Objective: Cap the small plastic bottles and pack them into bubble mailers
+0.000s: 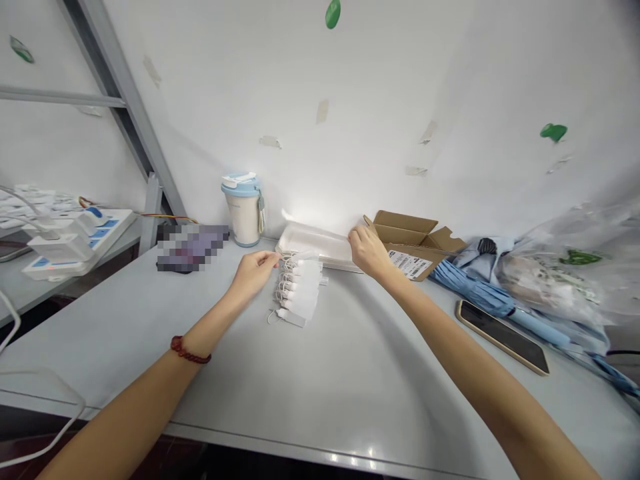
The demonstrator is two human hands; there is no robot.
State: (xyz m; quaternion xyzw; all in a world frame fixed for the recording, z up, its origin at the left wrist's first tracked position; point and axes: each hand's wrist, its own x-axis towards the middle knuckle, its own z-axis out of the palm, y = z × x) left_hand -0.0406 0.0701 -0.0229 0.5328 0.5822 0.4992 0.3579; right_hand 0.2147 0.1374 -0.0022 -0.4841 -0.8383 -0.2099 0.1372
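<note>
While the left hand [260,265] sits at the looped end of the white tags [301,288], the right hand [369,249] is farther off, beside the right end of the white tray [327,252] and the left flap of the cardboard box [411,241]. The tags lie on the table [370,360] in a row running from the tray's near edge toward the person. Each tag's long axis points left to right, dipping slightly rightward, so the string loops [281,288] face the left hand, clearly the nearer one. Its thumb and forefinger are pressed together by the farthest loops; whether they pinch a string I cannot tell. The right fingers are curled together, and what they grip, if anything, is hidden.
</note>
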